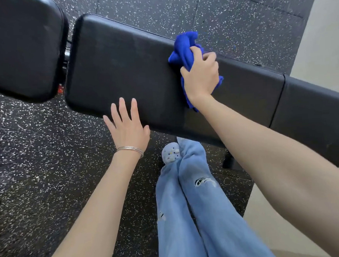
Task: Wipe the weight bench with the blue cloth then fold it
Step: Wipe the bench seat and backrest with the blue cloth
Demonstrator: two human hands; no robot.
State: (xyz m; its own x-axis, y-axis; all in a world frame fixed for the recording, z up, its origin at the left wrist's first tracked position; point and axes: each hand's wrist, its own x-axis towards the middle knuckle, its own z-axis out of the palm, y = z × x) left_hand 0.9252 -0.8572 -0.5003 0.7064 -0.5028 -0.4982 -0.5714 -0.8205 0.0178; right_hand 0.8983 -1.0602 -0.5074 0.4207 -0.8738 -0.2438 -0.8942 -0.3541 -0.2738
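Observation:
A black padded weight bench runs from upper left to lower right across the view. A bunched blue cloth lies on the long pad near its far edge. My right hand grips the cloth from above and presses it onto the pad. My left hand hovers at the near edge of the pad with its fingers straight and spread, holding nothing; a thin bracelet sits on its wrist.
A second black pad sits at the upper left, separated by a gap with metal hardware. Speckled black rubber flooring surrounds the bench. My legs in light blue jeans stand close to the bench. A pale floor shows on the right.

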